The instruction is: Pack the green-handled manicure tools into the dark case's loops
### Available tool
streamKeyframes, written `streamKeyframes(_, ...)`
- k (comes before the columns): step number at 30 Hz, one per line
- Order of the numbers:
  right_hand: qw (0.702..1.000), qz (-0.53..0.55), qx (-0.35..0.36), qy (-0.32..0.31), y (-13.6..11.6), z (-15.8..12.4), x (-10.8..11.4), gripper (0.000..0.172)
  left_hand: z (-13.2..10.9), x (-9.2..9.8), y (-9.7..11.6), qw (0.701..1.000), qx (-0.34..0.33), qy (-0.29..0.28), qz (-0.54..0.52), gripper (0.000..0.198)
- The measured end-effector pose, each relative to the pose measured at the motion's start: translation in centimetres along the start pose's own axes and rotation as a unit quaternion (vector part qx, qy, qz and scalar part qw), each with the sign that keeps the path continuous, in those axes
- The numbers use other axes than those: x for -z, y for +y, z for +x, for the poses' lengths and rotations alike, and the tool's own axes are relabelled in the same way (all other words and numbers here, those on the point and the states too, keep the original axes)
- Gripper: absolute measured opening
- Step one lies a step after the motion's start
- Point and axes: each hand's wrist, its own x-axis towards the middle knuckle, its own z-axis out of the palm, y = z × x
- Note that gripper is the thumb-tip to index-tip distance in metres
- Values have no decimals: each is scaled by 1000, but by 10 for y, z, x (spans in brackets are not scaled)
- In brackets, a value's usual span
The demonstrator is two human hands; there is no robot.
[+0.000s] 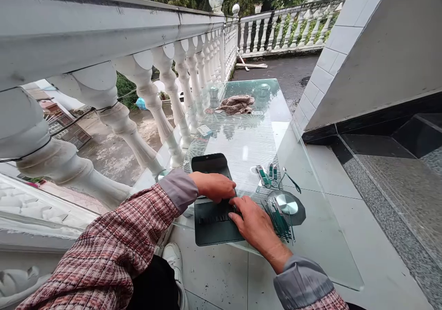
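Note:
A dark green open tool case (pixel 211 227) lies on the near end of a glass table (pixel 311 236). My left hand (pixel 214 186) rests curled on the case's middle, pressing it down. My right hand (pixel 252 221) is closed in a pinch at the case's elastic loops, on a small tool that I cannot make out. Right of the case lie green-handled manicure tools (pixel 279 215), nail clippers (pixel 264 175) and small scissors (pixel 290 179).
A white stone balustrade (pixel 165 84) runs along the table's left side. A crumpled brown cloth (pixel 236 104) and a small box (pixel 205 131) lie farther up the glass. A tiled wall (pixel 345 47) stands on the right; my white shoe (pixel 174 259) shows below the table.

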Motion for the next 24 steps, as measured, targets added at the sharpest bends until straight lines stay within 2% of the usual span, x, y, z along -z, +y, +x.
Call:
streamKeyframes(8,1000,-25,9,-11,-1,2,0,27,-4,-9,1,1000,2,23,-9,15)
streamKeyframes(13,1000,-17,-7,-19,-1,5,3,32,-10,-14,1,998,12,63,-14,10)
streamKeyframes(24,994,-58,-21,-88,-7,14,14,44,-15,-36,-7,988,-23,145,36,8)
